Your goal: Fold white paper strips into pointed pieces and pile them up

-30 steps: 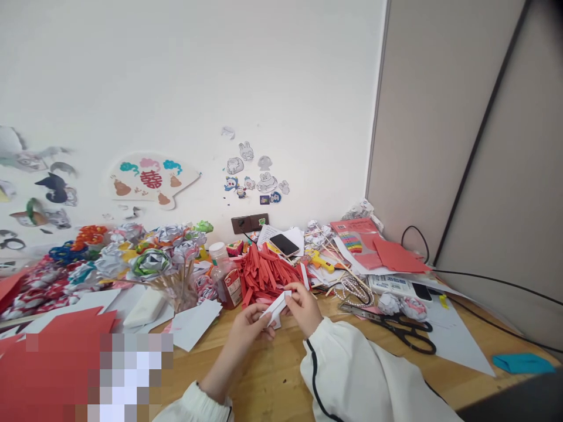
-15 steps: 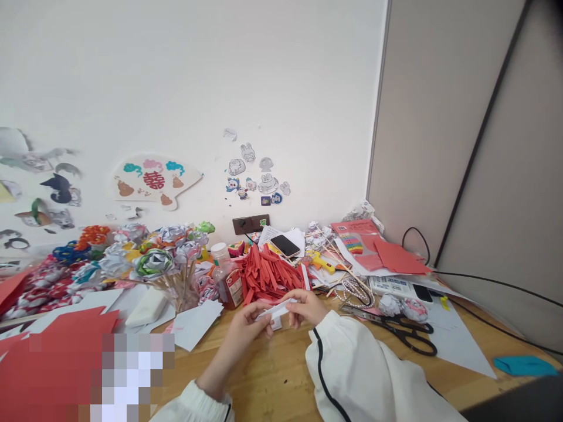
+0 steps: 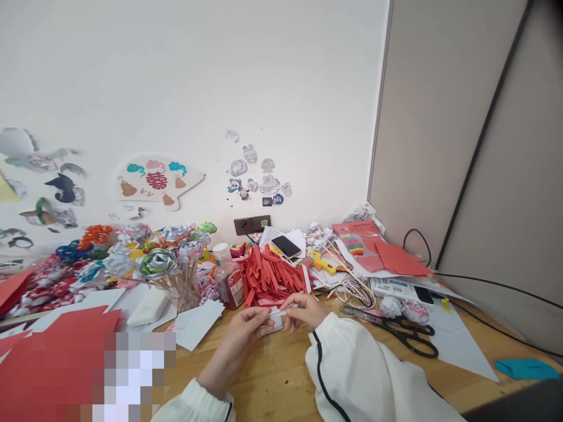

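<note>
Both hands meet over the wooden table [image 3: 272, 375], just in front of a heap of folded red paper strips [image 3: 270, 275]. My left hand [image 3: 246, 329] pinches the left end of a small folded white paper piece [image 3: 277, 316]. Thumb and fingers of my right hand [image 3: 305, 310] grip its right end. The paper lies nearly flat between the two hands. Both arms wear white sleeves with a dark stripe.
A red-labelled glue bottle [image 3: 229, 280] and a bunch of paper roses on sticks [image 3: 162, 261] stand to the left. Black scissors [image 3: 411, 337], a phone [image 3: 285, 246], a yellow glue gun [image 3: 323, 262], red sheets [image 3: 61, 351] and cables [image 3: 484, 284] lie around.
The white paper piece has been turned from tilted upright to nearly flat and lowered toward the table. Both hands stayed together on it.
</note>
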A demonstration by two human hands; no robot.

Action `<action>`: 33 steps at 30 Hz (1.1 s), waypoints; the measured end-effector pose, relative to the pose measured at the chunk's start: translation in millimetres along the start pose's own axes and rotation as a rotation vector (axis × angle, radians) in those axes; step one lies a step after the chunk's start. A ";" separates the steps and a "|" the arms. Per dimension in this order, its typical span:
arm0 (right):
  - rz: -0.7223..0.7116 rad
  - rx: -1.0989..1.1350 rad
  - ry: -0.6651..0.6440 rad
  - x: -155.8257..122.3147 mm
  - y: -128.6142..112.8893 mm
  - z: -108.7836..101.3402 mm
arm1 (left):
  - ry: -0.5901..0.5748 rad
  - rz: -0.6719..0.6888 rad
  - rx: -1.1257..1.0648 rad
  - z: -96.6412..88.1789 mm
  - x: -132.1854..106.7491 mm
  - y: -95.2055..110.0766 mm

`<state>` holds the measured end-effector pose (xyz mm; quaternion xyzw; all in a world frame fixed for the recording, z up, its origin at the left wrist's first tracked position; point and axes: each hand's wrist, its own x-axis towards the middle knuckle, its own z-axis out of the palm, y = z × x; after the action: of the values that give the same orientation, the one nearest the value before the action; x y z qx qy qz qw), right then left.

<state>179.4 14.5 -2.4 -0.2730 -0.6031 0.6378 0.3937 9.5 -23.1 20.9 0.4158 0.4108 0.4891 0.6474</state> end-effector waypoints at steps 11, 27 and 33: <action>0.136 -0.045 -0.117 1.9 12.9 8.6 | 0.122 0.146 0.105 -2.4 11.4 -0.8; 0.166 0.111 -0.229 -0.5 16.6 18.1 | -0.025 0.104 0.218 -3.9 8.9 -2.2; 0.161 0.047 -0.204 1.7 22.7 19.7 | 0.032 0.143 0.307 -3.9 11.7 -7.6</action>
<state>158.3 5.8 -22.1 -0.2448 -0.6013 0.7056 0.2841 10.2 -12.5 11.1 0.5299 0.4603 0.4720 0.5334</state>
